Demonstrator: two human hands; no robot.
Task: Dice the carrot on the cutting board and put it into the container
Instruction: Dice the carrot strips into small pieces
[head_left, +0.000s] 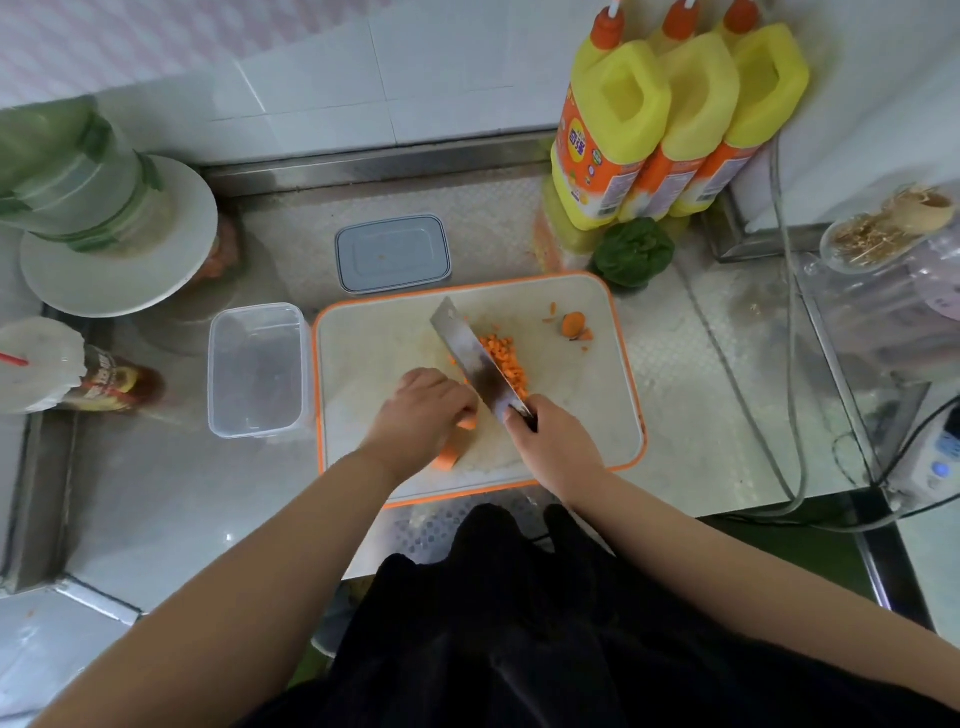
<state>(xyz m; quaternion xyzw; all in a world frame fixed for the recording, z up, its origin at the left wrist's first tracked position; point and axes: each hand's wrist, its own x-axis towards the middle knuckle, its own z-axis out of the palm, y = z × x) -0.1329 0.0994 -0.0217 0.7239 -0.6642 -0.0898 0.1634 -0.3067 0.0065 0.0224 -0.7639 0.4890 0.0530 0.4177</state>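
Your steel counter (701, 415) carries the orange-rimmed cutting board (582, 415) near its front edge. Just off the board's left edge stands the clear container (255, 370); its grey lid (393, 253) lies near the board's far-left corner. Three yellow bottles (670, 119) stand at the counter's back edge. Your left hand (421, 410) is curled over the uncut carrot (451, 453) near the board's front edge, pinning it down. Your right hand (550, 441) is wrapped round the handle of the cleaver (480, 358), whose blade slants toward the board's far edge. Diced carrot (506, 364) is piled against the blade's right side at mid-board; a carrot end (574, 325) lies toward the far-right corner.
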